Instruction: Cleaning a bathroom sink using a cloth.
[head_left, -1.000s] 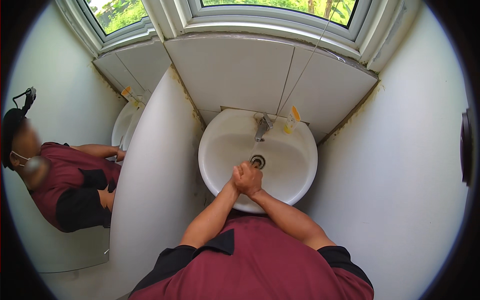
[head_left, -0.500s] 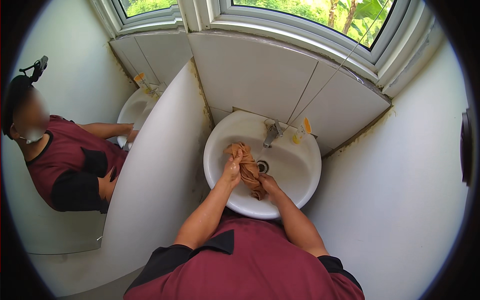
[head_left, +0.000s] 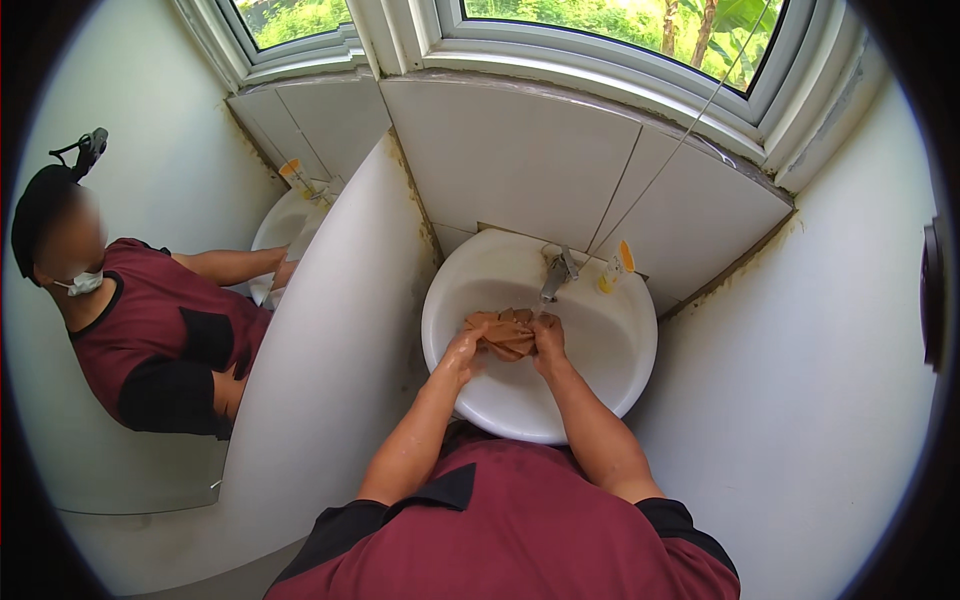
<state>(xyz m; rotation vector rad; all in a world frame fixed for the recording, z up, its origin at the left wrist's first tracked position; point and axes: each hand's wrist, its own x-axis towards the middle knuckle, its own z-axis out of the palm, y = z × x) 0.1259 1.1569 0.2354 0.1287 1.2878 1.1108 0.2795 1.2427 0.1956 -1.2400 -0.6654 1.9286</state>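
Observation:
A wet-looking brown cloth [head_left: 508,338] is bunched between my two hands over the white washbasin [head_left: 440,375]. My left hand [head_left: 464,352] grips its left end, the fingers partly hidden by the folds. Its right end is in my right hand [head_left: 546,336], closed just below the faucet's mouth. The metal faucet [head_left: 556,274] stands at the back of the basin, and a thin stream seems to run from it beside my right hand. The cloth and my hands cover the drain.
On the basin's back right rim stands a yellow and white tube [head_left: 616,266] with an orange end. A mirror [head_left: 150,470] on the left wall reflects me and the basin. A thin cord [head_left: 655,165] slants down from the window [head_left: 620,30]. White walls flank the basin closely.
The cloth has turned from hanging lengthwise to lying crosswise, bunched shorter. My right hand has moved up toward the faucet, and the drain is now covered. The view has shifted slightly.

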